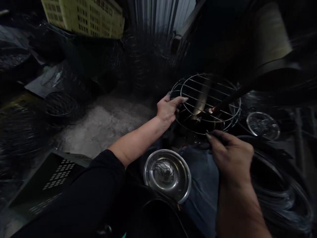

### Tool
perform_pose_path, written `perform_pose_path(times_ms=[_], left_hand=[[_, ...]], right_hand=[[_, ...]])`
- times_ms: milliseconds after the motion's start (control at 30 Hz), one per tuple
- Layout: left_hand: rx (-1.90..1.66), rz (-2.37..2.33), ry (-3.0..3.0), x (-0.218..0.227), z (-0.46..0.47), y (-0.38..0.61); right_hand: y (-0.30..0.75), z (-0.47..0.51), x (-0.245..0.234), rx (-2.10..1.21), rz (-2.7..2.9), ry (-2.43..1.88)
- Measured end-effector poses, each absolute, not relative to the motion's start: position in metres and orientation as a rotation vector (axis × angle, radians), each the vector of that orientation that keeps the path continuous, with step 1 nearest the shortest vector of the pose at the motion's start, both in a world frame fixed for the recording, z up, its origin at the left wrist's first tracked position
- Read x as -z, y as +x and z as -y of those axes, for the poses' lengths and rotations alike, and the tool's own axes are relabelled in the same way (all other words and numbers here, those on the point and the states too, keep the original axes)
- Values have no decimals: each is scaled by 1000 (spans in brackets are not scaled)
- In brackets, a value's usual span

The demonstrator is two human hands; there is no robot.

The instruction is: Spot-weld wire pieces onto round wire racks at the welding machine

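Note:
A round wire rack of thin metal bars sits ahead of me at centre right. My left hand grips its left rim, fingers curled over the wire. My right hand is closed near the rack's front edge, fingers pinched together; what they hold is too dark to make out. A dark rod slants across the rack from the upper right. On my lap rests a shiny steel bowl with thin wire pieces inside.
Coils of dark wire lie at the right, with a small glass dish behind them. Stacks of wire racks stand at the back. A yellow crate is at top left, a dark perforated crate at bottom left, and grey concrete floor between.

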State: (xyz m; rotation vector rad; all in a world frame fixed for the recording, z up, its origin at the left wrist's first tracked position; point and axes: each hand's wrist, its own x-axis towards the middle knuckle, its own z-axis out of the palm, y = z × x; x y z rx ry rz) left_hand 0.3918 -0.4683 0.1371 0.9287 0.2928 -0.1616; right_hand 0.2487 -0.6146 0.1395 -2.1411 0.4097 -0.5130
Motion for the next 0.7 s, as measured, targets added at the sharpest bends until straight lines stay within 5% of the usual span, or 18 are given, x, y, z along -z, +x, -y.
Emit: perform_pose_path(times_ms=[300, 700], left_hand=[[115, -260, 884, -139, 473, 397], [87, -273, 869, -135, 481, 406]], right_hand=[[296, 569, -129, 750, -555, -1503], [308, 562, -118, 899, -545, -1270]])
